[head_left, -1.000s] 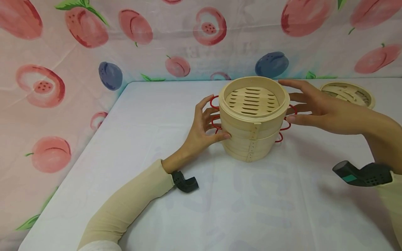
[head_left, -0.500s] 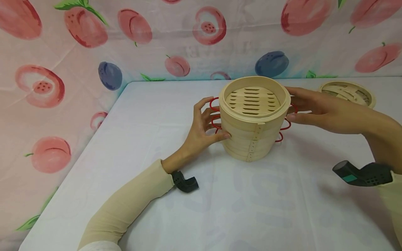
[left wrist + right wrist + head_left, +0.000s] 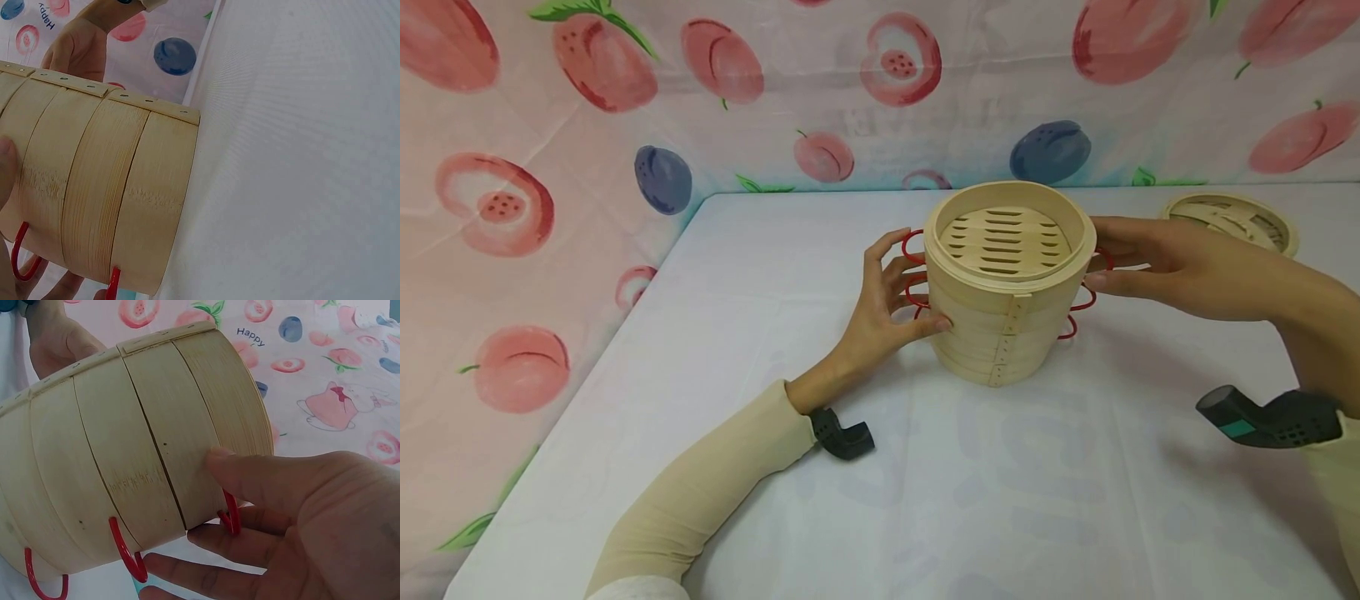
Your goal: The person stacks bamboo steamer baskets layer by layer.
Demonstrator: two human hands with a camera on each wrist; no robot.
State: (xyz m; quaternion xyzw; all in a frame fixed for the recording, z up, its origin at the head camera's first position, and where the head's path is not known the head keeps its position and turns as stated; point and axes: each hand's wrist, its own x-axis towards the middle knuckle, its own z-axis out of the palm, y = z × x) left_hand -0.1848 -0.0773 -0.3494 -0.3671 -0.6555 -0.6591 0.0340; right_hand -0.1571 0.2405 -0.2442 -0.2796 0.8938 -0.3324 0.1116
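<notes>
On my remote feed I find a makeshift tabletop set: a white table (image 3: 1045, 500), bounded at back and left by fruit-printed cloth (image 3: 820, 67). Room type beyond it: I cannot determine.

Between left hand (image 3: 877, 315) and right hand (image 3: 1180, 265) the steamer (image 3: 973, 329) was straw-pale with red handles (image 3: 125, 553), the backdrop (image 3: 820, 50) beyond fruit-patterned pink.

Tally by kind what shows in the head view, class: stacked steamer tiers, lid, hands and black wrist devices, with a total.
Steamer tiers: 3
Lid: 1
Left hand and right hand: 2
Black wrist devices: 2
Total: 8
</notes>
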